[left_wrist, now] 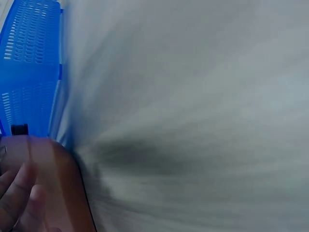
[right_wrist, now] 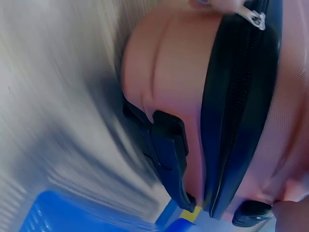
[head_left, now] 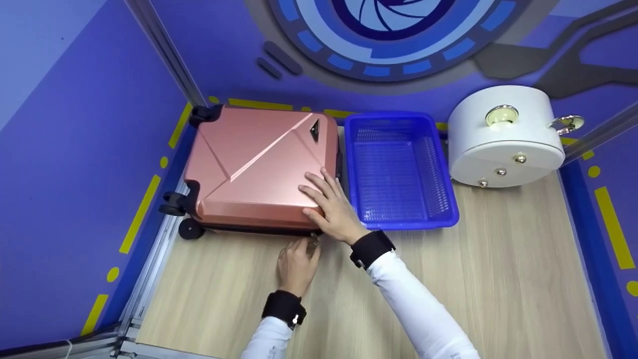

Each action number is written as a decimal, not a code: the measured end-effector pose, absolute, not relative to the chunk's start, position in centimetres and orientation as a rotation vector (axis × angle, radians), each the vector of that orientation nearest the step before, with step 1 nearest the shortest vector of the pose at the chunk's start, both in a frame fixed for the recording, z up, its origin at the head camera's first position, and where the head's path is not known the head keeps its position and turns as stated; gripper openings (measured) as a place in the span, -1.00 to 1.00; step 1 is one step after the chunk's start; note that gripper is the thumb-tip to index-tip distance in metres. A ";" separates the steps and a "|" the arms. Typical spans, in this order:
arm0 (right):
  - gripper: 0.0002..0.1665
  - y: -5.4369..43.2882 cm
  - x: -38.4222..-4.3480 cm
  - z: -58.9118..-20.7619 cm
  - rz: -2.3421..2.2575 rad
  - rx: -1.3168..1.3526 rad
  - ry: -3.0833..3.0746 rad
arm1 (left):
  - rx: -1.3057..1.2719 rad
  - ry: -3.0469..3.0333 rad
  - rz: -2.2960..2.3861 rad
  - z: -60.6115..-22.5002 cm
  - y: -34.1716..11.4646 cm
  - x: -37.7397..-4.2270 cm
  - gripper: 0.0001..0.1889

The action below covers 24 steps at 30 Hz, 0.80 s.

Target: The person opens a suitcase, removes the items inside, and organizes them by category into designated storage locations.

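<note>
A rose-pink hard-shell suitcase lies flat on the wood-grain surface, its wheels toward the left wall. My left hand is low at its near edge and pinches a metal zipper pull on the black zipper band. Spread over the suitcase's near right corner, my right hand rests on the shell with fingers extended. A black handle shows on the suitcase's side in the right wrist view. Blurred fingers appear over the pink shell in the left wrist view; whose they are is unclear.
A blue plastic basket stands right beside the suitcase. Farther right is a white rounded case with gold-coloured knobs and a ring handle. Blue-purple panels wall in the back and sides. Black bands circle both wrists.
</note>
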State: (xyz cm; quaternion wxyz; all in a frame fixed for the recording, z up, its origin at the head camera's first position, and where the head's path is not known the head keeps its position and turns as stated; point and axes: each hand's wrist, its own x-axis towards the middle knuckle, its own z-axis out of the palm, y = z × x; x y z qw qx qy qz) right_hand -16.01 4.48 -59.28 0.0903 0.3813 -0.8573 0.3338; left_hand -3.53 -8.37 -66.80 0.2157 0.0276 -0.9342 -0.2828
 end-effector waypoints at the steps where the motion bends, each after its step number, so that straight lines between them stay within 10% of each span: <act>1: -0.38 4.4 -16.0 -59.3 1.000 1.134 -2.548 | 0.078 -2.586 -0.777 -66.7 -8.3 -3.7 -0.82; 24: -0.30 4.6 -16.2 -59.8 1.105 1.145 -2.488 | -0.052 -2.578 -0.720 -66.4 -9.9 -3.9 -0.81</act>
